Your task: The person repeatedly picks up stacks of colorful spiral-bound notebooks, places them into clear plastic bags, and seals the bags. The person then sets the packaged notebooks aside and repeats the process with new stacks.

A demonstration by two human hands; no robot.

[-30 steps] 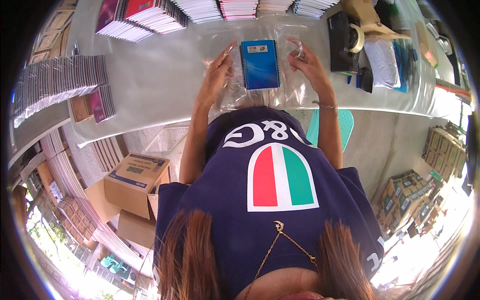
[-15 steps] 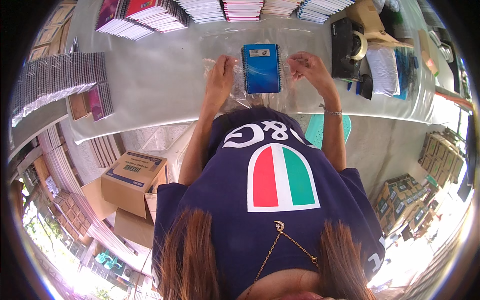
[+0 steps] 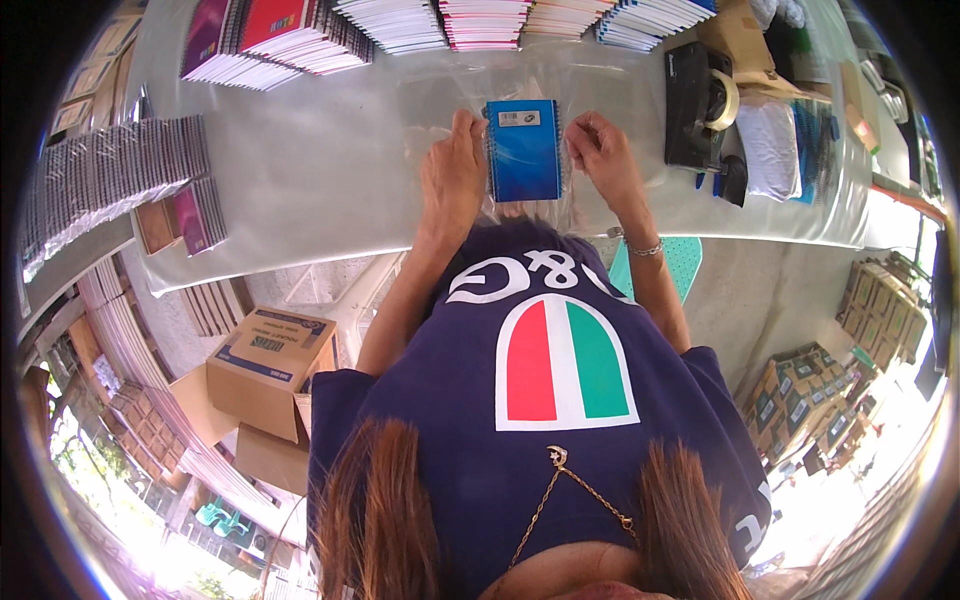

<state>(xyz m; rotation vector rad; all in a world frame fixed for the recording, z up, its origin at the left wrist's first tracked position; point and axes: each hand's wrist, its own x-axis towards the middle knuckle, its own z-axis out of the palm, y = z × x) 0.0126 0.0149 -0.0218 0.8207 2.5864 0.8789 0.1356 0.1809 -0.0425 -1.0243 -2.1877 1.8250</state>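
A blue spiral-bound notebook (image 3: 526,160) with a small white label near its top lies on the table before me. Clear plastic film (image 3: 575,190) shows around it as glossy creases. At the notebook's left edge, my left hand (image 3: 454,178) is closed, thumb and fingers pinched on the film. My right hand (image 3: 606,166) is closed in the same way just off the right edge, its fingertips bent inward. How much of the film each hand grips is hard to make out, since it is transparent.
Stacks of notebooks (image 3: 486,25) line the far side, with another long row (image 3: 120,170) at the left. A black tape dispenser (image 3: 695,105) and a white packet (image 3: 768,150) stand right. An open carton (image 3: 265,365) sits below left; a green stool (image 3: 660,265) is under the table edge.
Both hands have come closer to the notebook's sides, the right one moving left and slightly down. The notebook appears slightly lower in view.
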